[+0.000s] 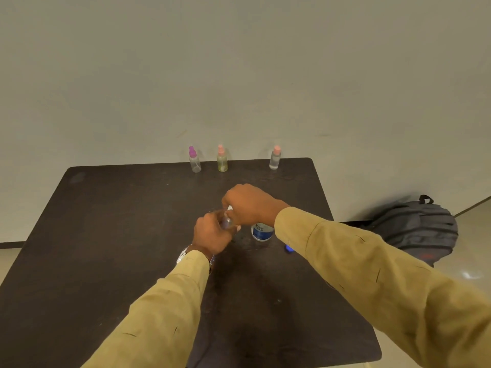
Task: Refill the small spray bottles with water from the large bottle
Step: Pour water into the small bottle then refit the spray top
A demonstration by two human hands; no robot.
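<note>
My left hand (211,233) grips a small clear spray bottle (227,222) at the middle of the dark table (119,235). My right hand (248,204) closes over the top of that same bottle; its cap is mostly hidden under my fingers. Just right of my hands stands the large bottle (262,231) with a blue and white label, partly hidden by my right wrist. A blue cap (289,248) lies on the table beside it. Three small spray bottles stand along the far edge: one with a purple top (194,160), a yellowish one (222,160) and a pink-topped one (275,158).
A plain wall rises directly behind the table. A dark grey backpack (417,229) sits on the floor to the right of the table. A watch (183,254) is on my left wrist.
</note>
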